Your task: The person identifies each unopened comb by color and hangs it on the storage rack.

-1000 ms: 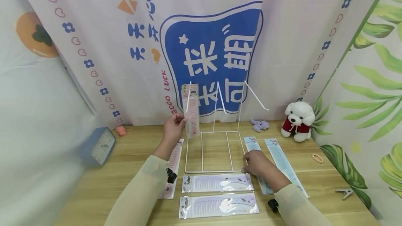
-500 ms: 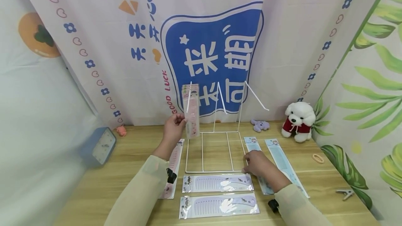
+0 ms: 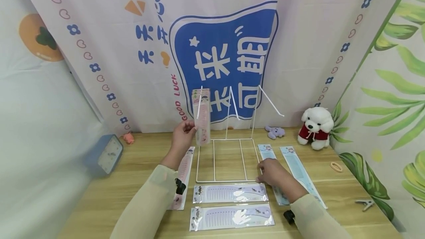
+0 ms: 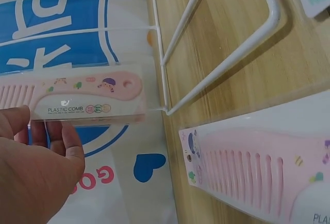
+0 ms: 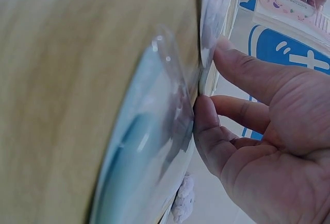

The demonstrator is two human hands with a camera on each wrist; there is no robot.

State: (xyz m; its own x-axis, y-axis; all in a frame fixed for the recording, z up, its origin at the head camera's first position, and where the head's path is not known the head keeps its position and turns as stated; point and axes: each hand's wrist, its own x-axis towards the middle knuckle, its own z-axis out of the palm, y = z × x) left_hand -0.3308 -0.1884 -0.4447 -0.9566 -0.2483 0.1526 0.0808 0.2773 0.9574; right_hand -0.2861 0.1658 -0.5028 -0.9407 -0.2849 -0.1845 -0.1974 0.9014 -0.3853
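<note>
A wooden table set against hanging printed cloths.

The table [image 3: 338,191] is pale wood with plank lines. Behind it hangs a white curtain [image 3: 109,40] with blue flowers, hearts and a large blue tooth-shaped sign [image 3: 225,54]. A cloth with green leaves [image 3: 395,95] covers the right side; a pale cloth with an orange fruit [image 3: 36,38] covers the left. The light is soft and even.

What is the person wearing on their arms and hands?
Both arms are covered by long, pale cream-yellow sleeves that end at the wrists. A small black device sits at each wrist, by the left cuff and the right cuff. The left hand and right hand are bare: no gloves, and no rings or markings show.
</note>
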